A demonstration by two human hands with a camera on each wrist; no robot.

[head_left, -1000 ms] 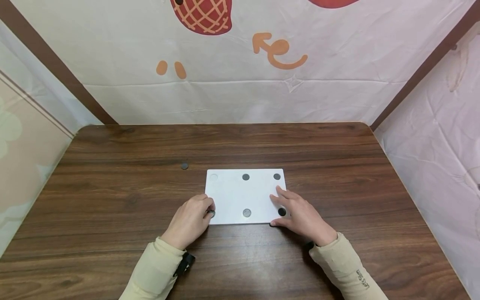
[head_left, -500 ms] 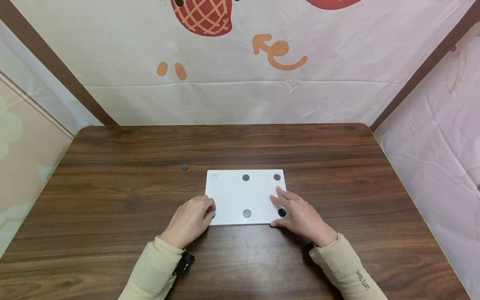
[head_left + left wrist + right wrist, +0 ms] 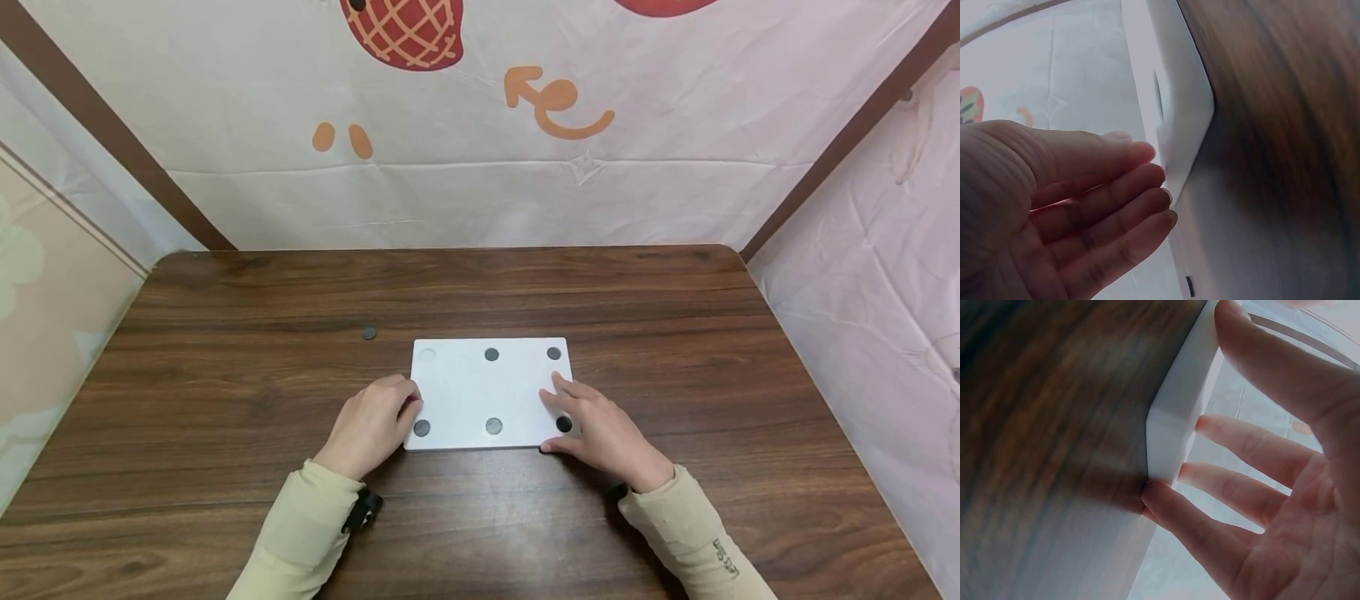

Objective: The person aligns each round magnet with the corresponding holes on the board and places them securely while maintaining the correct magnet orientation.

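Observation:
A white rectangular board lies on the table, with several round recesses along its long sides. Dark discs fill the far middle, far right, near right and near left; the near-left disc sits beside my left hand. A paler grey disc is at the near middle. The far-left recess shows only white. In the left wrist view my left fingers are loosely bent at the board's edge, nothing between them. My right hand steadies the board's right end, fingers spread over it, thumb at its near edge.
One loose dark disc lies on the wooden table, beyond the board's far-left corner. A printed white cloth hangs behind the table's far edge, and more cloth hangs at both sides.
My left hand has drawn back to the left and slightly away from me, uncovering the disc in the near-left recess. My right hand and the board stay in place.

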